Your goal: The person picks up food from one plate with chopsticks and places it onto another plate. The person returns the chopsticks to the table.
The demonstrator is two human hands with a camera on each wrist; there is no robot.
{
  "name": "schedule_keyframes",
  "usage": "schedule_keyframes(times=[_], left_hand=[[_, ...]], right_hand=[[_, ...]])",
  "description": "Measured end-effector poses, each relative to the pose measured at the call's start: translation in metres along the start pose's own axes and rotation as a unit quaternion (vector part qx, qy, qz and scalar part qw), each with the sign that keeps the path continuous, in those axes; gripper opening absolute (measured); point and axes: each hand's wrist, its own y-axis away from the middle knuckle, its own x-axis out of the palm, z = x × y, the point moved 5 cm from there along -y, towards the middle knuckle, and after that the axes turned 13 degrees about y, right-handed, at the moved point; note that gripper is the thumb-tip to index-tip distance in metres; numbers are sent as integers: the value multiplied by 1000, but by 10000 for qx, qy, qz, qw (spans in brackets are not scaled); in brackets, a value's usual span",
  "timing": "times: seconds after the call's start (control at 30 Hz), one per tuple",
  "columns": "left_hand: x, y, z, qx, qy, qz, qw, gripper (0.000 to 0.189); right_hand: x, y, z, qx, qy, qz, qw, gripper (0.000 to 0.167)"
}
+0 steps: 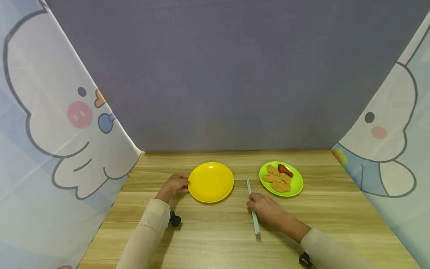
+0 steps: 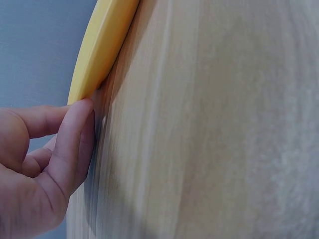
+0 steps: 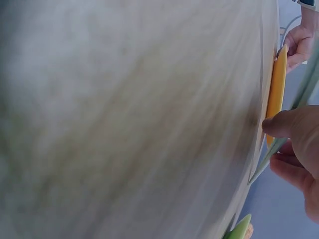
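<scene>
A yellow plate [image 1: 211, 182] lies on the wooden table. My left hand [image 1: 176, 184] pinches its left rim between thumb and fingers, as the left wrist view shows at the plate's edge [image 2: 99, 55]. To the right, my right hand [image 1: 265, 209] grips a pair of pale chopsticks [image 1: 256, 222] around their middle. Their thin ends point away from me, toward the back of the table. In the right wrist view the chopsticks [image 3: 307, 82] pass between the thumb and fingers. Beyond that hand sits a green plate [image 1: 297, 186] bearing several breaded nuggets [image 1: 280, 186] and a red-brown drumstick [image 1: 285, 170].
The wooden table [image 1: 215, 243] ends at a grey back wall [image 1: 215, 74]. Cartoon-printed sheets [image 1: 57, 160] stand at the left and right sides. A black wrist camera [image 1: 174, 219] sits at the left cuff, another device [image 1: 305, 260] at the right cuff.
</scene>
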Motion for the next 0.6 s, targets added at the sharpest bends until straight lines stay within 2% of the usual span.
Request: schedule_keyframes(times=[0.37,0.6], left_hand=[[0,0,1,12,-43,-23,10000,33],[0,-1,1,7,-12,-18,10000,34]], right_hand=[[6,1,-4,-135,-508,-85,9986,20],[9,3,-8,-99,-917,35,9957,22]])
